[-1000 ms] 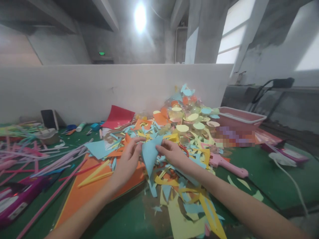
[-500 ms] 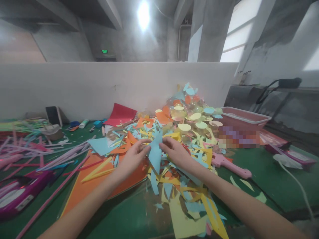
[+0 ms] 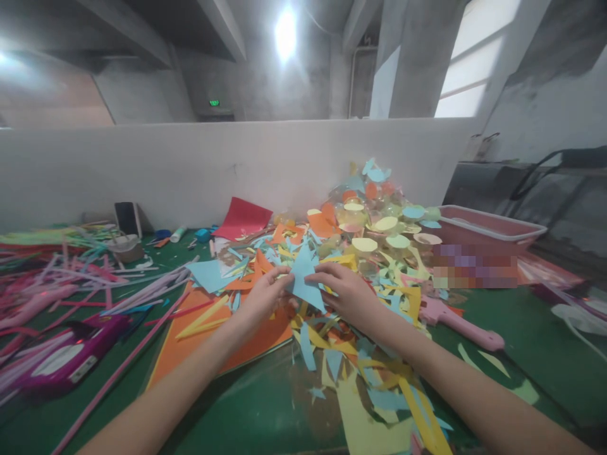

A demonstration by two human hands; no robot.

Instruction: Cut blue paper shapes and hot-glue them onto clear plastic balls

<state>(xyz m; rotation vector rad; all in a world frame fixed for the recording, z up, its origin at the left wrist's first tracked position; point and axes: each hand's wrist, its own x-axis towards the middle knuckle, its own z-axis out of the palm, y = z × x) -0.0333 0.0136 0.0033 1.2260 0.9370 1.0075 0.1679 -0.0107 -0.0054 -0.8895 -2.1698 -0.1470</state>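
A light blue piece of paper (image 3: 306, 281) with pointed corners is held up between my two hands, above the paper scraps. My left hand (image 3: 271, 289) pinches its left edge between thumb and fingers. On the other side, the fingers of my right hand (image 3: 344, 291) grip its right edge. Beneath and around the hands lie cut paper scraps (image 3: 332, 344) in blue, yellow, green and orange. An orange sheet (image 3: 208, 341) lies under my left forearm, with a folded yellow strip (image 3: 202, 322) on it.
Purple device (image 3: 78, 360) and pink and lilac strips (image 3: 142, 294) lie on the left of the green table (image 3: 246, 411). A pink glue gun (image 3: 462, 323) sits to the right. Behind are clear cups with paper discs (image 3: 365, 245), a pink basket (image 3: 493, 224) and a red sheet (image 3: 243, 218).
The blue paper has been turned between my hands, its lower point now towards the right. The whole view has shifted, so things appear further right.
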